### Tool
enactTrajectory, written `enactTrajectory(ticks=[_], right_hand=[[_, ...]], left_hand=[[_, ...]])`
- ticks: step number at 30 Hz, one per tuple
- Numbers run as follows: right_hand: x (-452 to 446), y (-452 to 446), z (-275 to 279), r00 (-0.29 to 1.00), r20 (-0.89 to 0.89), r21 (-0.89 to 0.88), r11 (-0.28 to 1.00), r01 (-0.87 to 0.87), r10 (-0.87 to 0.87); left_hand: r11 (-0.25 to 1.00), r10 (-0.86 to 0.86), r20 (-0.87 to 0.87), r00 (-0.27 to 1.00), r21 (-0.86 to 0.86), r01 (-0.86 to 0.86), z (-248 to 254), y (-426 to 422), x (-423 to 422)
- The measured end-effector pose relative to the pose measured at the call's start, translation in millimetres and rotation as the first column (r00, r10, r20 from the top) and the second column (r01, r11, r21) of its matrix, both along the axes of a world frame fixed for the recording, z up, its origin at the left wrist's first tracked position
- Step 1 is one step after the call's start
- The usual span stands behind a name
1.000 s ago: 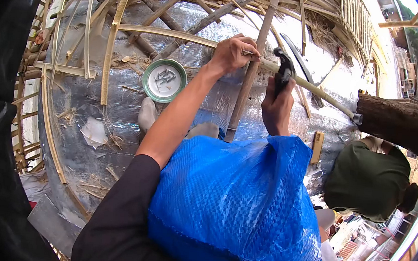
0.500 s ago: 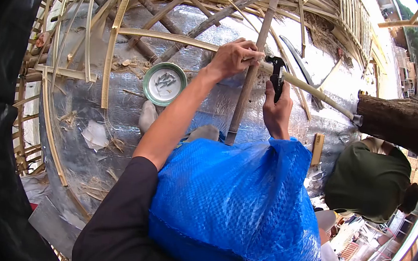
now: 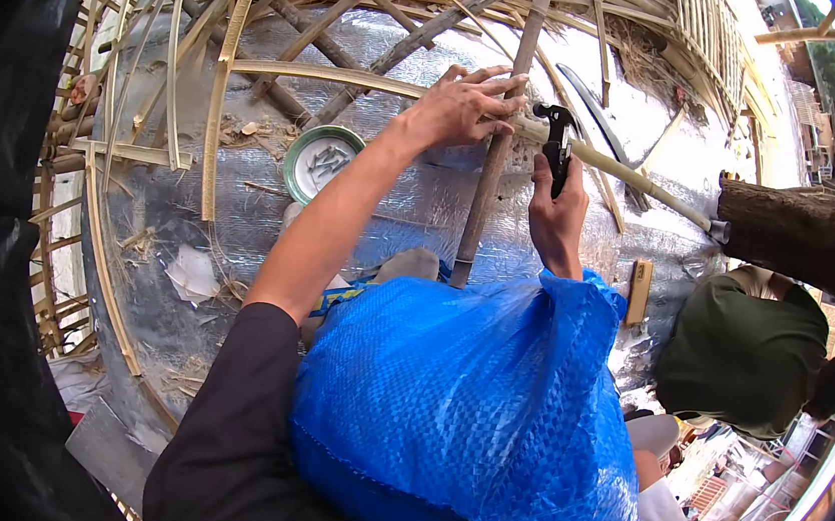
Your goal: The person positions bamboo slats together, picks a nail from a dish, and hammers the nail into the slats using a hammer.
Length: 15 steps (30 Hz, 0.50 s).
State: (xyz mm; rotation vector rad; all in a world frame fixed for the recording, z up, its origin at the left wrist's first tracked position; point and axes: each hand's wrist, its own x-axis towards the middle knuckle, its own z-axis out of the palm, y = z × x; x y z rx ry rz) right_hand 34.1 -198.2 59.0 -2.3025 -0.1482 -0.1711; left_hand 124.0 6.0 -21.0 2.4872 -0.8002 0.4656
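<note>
My left hand [image 3: 468, 103] lies with its fingers spread over a dark wooden strip [image 3: 485, 197], where the strip crosses a long bamboo pole [image 3: 637, 176]. My right hand [image 3: 559, 212] is wrapped round the handle of a black hammer [image 3: 557, 138]. The hammer's head is just right of my left fingertips, close above the pole. A light split bamboo strip [image 3: 330, 73] runs leftward from under my left hand. Below and left of that hand, a green-rimmed bowl [image 3: 298, 164] holds several small metal pieces, partly covered by my forearm.
A curved blade [image 3: 593, 112] lies beyond the pole. Lattice bamboo [image 3: 424, 35] spans the top. A small wooden block [image 3: 639, 292] is at right, near a thick log [image 3: 792, 236] and a person in dark green [image 3: 745, 352]. A blue woven sheet [image 3: 464, 406] covers my lap.
My left fingers, pinched together before, have spread over the crossing. The hammer has turned more upright and moved slightly in my right hand. My left forearm now covers part of the bowl.
</note>
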Motion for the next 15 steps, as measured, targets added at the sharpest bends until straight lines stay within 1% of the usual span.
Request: enactTrajectory(ticks=[1, 3, 6, 8, 9, 11, 13, 14, 15], right_hand=[[0.3, 0.3, -0.3, 1.000, -0.023, 0.000, 1.000, 0.000, 0.000], [1.0, -0.3, -3.5, 1.000, -0.025, 0.005, 1.000, -0.004, 0.004], [1.9, 0.3, -3.6, 0.999, -0.038, 0.006, 1.000, -0.009, 0.009], [2.1, 1.4, -2.9, 0.998, -0.057, 0.008, 1.000, -0.008, 0.008], [1.1, 2.1, -3.0, 0.999, -0.040, 0.004, 1.000, -0.019, 0.019], [0.5, 4.3, 0.3, 0.999, -0.022, 0.003, 0.999, -0.032, 0.032], [-1.6, 5.9, 8.2, 1.000, -0.015, 0.012, 1.000, 0.013, -0.013], [-3.0, 7.2, 11.4, 0.999, -0.026, 0.070, 0.997, 0.037, -0.035], [-6.9, 11.5, 15.1, 0.998, -0.023, 0.164, 0.984, 0.062, -0.059]], left_hand=[[1.000, 0.001, -0.002, 1.000, 0.002, -0.001, -0.4, 1.0, 1.9], [0.999, -0.014, -0.072, 0.997, 0.043, 0.017, -1.9, 3.1, 3.1], [0.998, -0.006, -0.060, 0.998, 0.057, 0.010, -1.9, 4.0, 2.6], [0.999, -0.017, -0.080, 0.997, 0.034, 0.020, 1.2, 5.4, 4.5], [1.000, -0.028, -0.100, 0.995, 0.009, 0.029, 1.0, 5.9, 4.3], [0.999, -0.032, -0.105, 0.994, 0.014, 0.034, 2.4, 6.2, 5.5], [0.999, -0.030, -0.108, 0.994, 0.020, 0.033, 4.7, 7.2, 6.8], [0.999, -0.022, -0.107, 0.994, 0.026, 0.025, 5.7, 7.4, 6.1], [0.999, -0.014, -0.107, 0.994, 0.031, 0.018, 5.0, 7.1, 4.9]])
